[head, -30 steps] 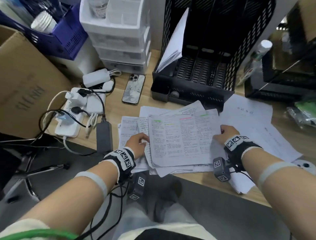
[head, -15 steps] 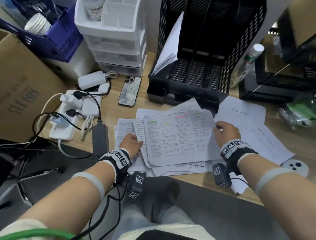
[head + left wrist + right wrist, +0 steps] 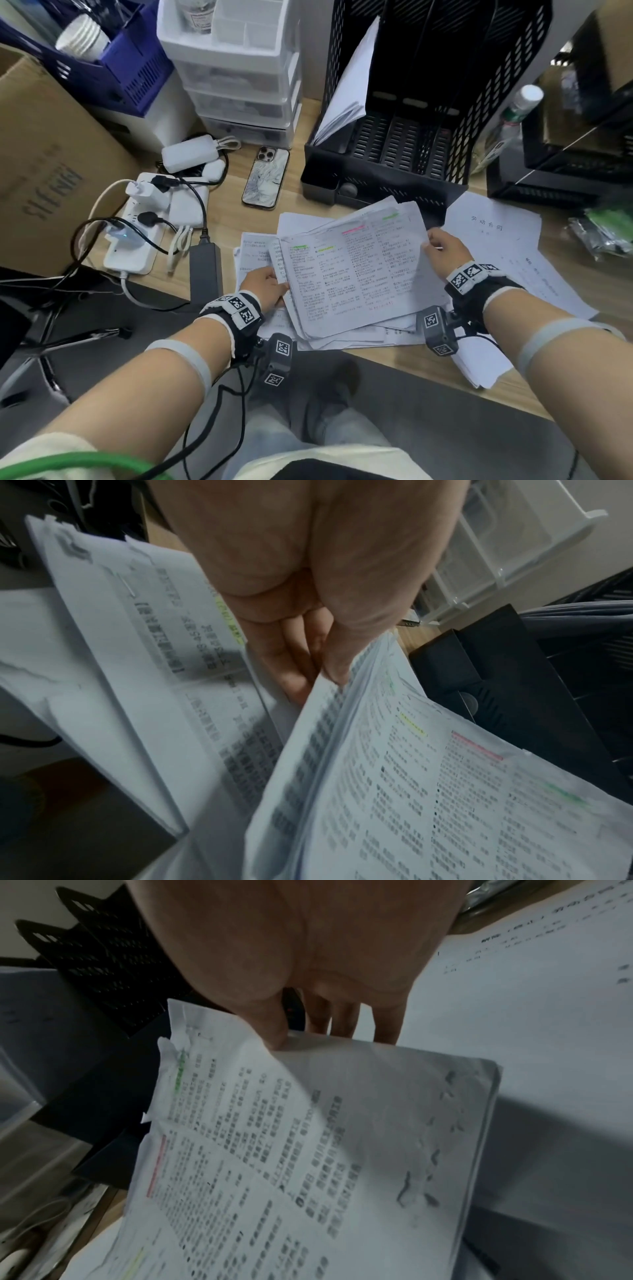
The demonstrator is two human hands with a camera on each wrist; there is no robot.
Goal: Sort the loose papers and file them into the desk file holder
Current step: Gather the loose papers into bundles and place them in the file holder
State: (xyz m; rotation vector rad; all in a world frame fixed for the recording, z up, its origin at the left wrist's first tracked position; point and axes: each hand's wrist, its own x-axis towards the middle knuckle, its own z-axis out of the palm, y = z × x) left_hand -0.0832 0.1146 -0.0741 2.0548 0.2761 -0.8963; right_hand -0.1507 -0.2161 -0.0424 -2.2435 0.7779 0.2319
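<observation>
At the near edge of the desk [image 3: 236, 205], the left hand [image 3: 263, 286] pinches the left edge of a printed stack [image 3: 356, 270], thumb on top and fingers beneath. The right hand [image 3: 445, 246] pinches its right edge the same way. The stack lies tilted over other loose sheets [image 3: 524, 253]. It looks light but floppy and slick, so sheets could fan or slide; gripping opposite edges and squaring them seems wise. Beyond stands the black file holder [image 3: 394, 161], with papers [image 3: 349, 89] already in its leftmost slot.

Head cam looks down at desk; wrist cams close, prob. sharing printed stack [image 3: 356, 270].
</observation>
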